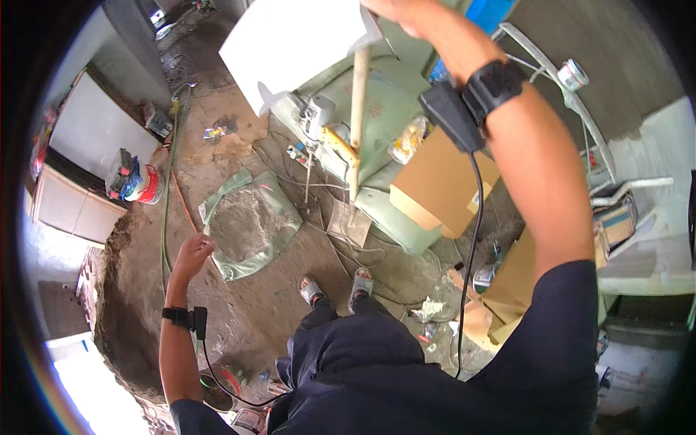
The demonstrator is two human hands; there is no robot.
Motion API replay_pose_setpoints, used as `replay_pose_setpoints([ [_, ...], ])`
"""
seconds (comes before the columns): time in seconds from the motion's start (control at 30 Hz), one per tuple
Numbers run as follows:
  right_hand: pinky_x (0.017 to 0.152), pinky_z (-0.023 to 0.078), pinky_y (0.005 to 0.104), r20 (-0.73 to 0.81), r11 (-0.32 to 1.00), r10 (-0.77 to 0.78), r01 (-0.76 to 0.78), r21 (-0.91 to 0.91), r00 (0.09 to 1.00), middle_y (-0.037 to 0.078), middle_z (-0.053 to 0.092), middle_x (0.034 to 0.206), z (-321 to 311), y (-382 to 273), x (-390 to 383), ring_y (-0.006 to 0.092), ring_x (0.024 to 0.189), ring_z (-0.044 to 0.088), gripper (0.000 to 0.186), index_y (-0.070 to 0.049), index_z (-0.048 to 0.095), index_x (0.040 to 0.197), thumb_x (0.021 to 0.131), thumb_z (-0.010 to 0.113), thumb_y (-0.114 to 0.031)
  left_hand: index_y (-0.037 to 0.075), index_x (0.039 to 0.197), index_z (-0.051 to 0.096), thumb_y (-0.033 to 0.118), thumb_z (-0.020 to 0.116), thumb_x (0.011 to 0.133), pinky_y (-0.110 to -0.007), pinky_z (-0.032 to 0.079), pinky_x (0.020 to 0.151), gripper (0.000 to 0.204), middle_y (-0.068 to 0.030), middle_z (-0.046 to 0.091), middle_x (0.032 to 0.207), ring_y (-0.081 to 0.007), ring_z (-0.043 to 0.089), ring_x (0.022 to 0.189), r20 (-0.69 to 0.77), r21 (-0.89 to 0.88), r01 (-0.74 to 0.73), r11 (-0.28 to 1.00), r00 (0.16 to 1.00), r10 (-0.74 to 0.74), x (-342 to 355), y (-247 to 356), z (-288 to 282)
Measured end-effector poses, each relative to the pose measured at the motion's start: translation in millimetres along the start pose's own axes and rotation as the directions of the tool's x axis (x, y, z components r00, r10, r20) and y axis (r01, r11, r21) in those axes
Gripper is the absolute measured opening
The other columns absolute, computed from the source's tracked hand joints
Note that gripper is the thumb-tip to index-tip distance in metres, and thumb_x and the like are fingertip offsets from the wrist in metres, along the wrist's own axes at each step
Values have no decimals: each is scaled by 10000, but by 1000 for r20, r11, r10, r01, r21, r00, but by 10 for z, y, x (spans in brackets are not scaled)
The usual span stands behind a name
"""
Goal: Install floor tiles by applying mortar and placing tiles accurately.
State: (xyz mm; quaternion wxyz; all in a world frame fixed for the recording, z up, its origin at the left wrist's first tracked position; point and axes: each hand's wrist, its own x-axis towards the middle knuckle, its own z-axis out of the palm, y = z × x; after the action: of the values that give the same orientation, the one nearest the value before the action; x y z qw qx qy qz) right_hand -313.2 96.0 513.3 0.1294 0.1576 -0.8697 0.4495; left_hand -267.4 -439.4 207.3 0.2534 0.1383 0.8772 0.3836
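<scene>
My right hand [406, 13] is raised to the top edge of the picture, beside the upper corner of a bright white sheet-like panel [293, 47]. Its fingers are partly cut off, so I cannot tell whether they grip the panel. Grey curved pieces show at two of the panel's corners. Below the panel are a long pale pole [359, 98] and a power tool [317, 116] with a grey body. My left hand [192, 255] hangs low on the left with its fingers curled together. Anything between them is too small to make out. Nearest it is a green sack [268, 250] with grey material on top.
Cardboard boxes [442, 181] stand at the right, near a grey metal frame [587, 119] with a white tub [573, 75]. A red-and-white bucket [148, 185] is at the left by a green hose [174, 159]. Cables [348, 246] cross the dusty floor near my feet.
</scene>
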Motion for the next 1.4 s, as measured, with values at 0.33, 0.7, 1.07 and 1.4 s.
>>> replay_pose_setpoints([
  [0.33,681,465,295,112,998,33,-38,47,993,41,655,843,-224,-113,2,128,774,591,265,-18,675,948,898,568,-255,-5,893,611,177,635,897,-260,467,649,183,-26,604,754,-103,583,723,27,-125,-2,992,1000,5,14,-140,250],
  [0.7,503,398,403,-23,995,-21,23,98,1000,136,547,552,2048,-15,-200,203,512,529,514,28,594,687,908,561,-435,1,893,658,227,634,882,-285,491,659,228,-48,645,777,-117,601,730,31,-134,26,991,999,-22,233,-186,953],
  [1.07,673,442,314,328,689,255,-409,598,910,24,645,798,3088,-223,-749,123,727,575,310,9,673,896,902,582,-287,41,992,669,314,615,843,-397,509,791,316,-139,693,937,-272,657,899,-14,80,56,995,998,-55,14,-2,1131],
  [1.4,965,398,338,-116,732,534,-390,558,837,54,566,1155,995,77,-1900,157,1086,527,313,-43,586,1149,899,623,-227,67,870,659,201,605,804,-425,531,723,158,-133,681,889,-289,669,847,131,737,82,671,956,-261,-1592,-2675,1195],
])
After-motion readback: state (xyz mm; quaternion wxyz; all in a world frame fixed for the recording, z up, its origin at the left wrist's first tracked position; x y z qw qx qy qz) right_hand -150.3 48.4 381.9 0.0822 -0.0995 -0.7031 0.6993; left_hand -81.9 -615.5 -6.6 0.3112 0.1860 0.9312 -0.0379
